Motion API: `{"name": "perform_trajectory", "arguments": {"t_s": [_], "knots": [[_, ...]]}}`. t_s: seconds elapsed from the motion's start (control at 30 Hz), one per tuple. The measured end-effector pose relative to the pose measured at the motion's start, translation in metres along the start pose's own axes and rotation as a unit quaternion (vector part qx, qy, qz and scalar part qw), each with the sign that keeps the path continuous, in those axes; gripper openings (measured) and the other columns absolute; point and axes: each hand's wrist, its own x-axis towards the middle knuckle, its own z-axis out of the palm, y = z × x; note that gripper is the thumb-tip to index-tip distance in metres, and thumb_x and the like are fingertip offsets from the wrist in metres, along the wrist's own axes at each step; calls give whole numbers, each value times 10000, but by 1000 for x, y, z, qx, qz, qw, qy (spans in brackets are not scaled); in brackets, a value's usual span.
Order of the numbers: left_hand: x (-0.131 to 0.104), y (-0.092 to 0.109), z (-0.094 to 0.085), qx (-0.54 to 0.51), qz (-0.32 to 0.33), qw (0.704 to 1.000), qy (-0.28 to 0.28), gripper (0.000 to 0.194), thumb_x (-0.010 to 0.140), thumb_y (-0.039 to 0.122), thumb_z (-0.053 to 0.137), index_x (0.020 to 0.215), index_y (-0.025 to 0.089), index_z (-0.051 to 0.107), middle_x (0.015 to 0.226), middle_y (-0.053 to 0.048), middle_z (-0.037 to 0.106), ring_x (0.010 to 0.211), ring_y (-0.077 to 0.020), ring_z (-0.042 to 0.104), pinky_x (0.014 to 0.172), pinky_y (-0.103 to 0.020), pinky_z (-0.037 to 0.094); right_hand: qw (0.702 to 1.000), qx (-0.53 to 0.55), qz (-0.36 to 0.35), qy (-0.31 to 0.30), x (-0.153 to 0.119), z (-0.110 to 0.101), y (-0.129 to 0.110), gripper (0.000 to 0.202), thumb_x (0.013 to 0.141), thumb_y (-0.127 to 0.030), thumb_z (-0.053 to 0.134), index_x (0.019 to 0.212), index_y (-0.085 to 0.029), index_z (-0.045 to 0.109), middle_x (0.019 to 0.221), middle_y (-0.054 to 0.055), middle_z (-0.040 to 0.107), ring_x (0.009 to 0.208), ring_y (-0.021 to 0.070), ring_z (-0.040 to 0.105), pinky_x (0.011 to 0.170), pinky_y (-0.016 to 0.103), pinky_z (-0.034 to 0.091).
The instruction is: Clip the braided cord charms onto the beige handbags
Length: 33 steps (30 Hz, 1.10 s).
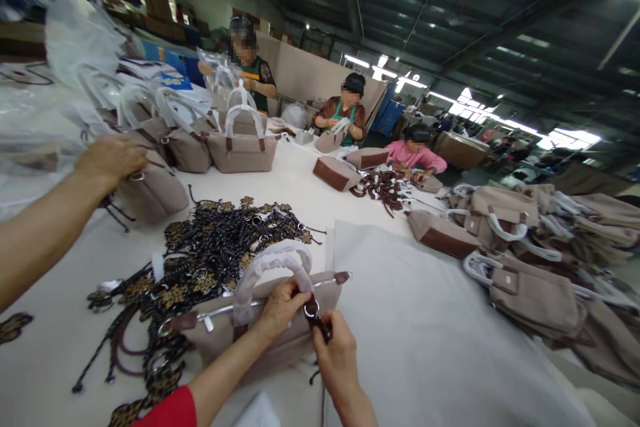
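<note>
A taupe handbag [280,340] with plastic-wrapped handles stands upright on the table in front of me. My left hand [280,310] reaches over the bag's zip top and is closed at the brown leather base of the near handle [310,303]. Right beside it, my right hand [337,347] pinches a dark brown strap piece [323,328] hanging by a metal ring [311,309]. The fingers hide part of that piece. A thin dark cord end shows below the bag. Just behind and left lies a heap of black cord charms [210,247] with leopard-print flowers.
A co-worker's hand [113,157] rests on another bag [150,190] at left. Several finished bags [243,150] stand behind. More bags [535,293] pile up at right. Brown straps [385,190] lie farther back, where other people work. Grey sheeting [400,320] covers the table's right part.
</note>
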Motion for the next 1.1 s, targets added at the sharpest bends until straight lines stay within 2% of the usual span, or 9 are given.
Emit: {"name": "perform_trajectory", "arguments": {"t_s": [0.1, 0.2, 0.3, 0.37, 0.47, 0.63, 0.9, 1.0, 1.1], "knots": [[2, 1, 0, -7, 11, 1000, -11, 175, 680, 313, 518, 757, 174, 591, 778, -53, 666, 803, -225, 605, 772, -307, 463, 999, 39, 29, -7, 3, -1, -10, 69, 642, -190, 513, 708, -209, 517, 669, 4, 521, 667, 181, 483, 658, 314, 372], [-3, 7, -6, -18, 26, 999, -31, 201, 670, 292, 527, 819, 169, 584, 821, -54, 674, 818, -214, 617, 803, -309, 472, 989, 106, 88, -49, 6, -1, -7, 88, 611, -220, 553, 671, -204, 491, 562, -35, 490, 517, 136, 445, 522, 268, 366], [-22, 14, -19, -16, 32, 999, -37, 344, 647, 230, 531, 982, 162, 574, 1008, -74, 662, 962, -217, 597, 898, -327, 443, 968, 189, 139, -94, 5, -4, 4, 173, 636, -329, 575, 670, -202, 464, 501, -54, 477, 424, 106, 407, 414, 235, 347], [-40, 16, -28, 25, 23, 999, -15, 397, 675, 222, 511, 1065, 167, 558, 1076, -79, 644, 1014, -218, 578, 940, -351, 418, 954, 234, 154, -104, 1, -7, 11, 221, 647, -378, 587, 702, -191, 482, 544, -30, 534, 458, 113, 459, 449, 248, 399], [-62, 13, -34, 104, 26, 994, 15, 353, 740, 255, 456, 1069, 178, 560, 1022, -76, 660, 932, -213, 608, 870, -351, 461, 946, 269, 160, -89, -7, -9, 16, 258, 642, -391, 625, 745, -165, 554, 652, 17, 611, 585, 144, 540, 579, 291, 463], [-63, 15, -18, 243, 109, 964, 5, 230, 747, 165, 429, 914, 168, 587, 913, -75, 647, 885, -223, 580, 801, -354, 454, 946, 278, 157, -47, -15, -8, 15, 270, 650, -397, 653, 771, -160, 609, 658, 14, 610, 606, 148, 532, 574, 280, 455], [-62, 33, 13, 448, 102, 888, -1, 66, 771, 228, 541, 782, 174, 578, 849, -70, 605, 855, -280, 535, 737, -418, 383, 961, 246, 122, -28, -15, -17, 11, 229, 712, -381, 580, 772, -160, 586, 638, 10, 595, 568, 137, 523, 541, 273, 462], [-58, 32, 16, 432, 89, 897, 8, 63, 766, 208, 527, 801, 170, 563, 859, -73, 595, 869, -277, 529, 750, -409, 386, 980, 181, 84, -12, -5, -25, 12, 199, 733, -362, 561, 772, -168, 588, 669, 21, 610, 613, 156, 547, 580, 284, 467], [-44, 30, 9, 344, 31, 938, 32, 138, 784, 184, 449, 887, 160, 537, 914, -93, 593, 896, -254, 538, 791, -383, 397, 994, 103, 25, 4, 16, -34, 8, 161, 777, -316, 524, 822, -183, 601, 770, 43, 628, 722, 180, 564, 688, 311, 454]]}}
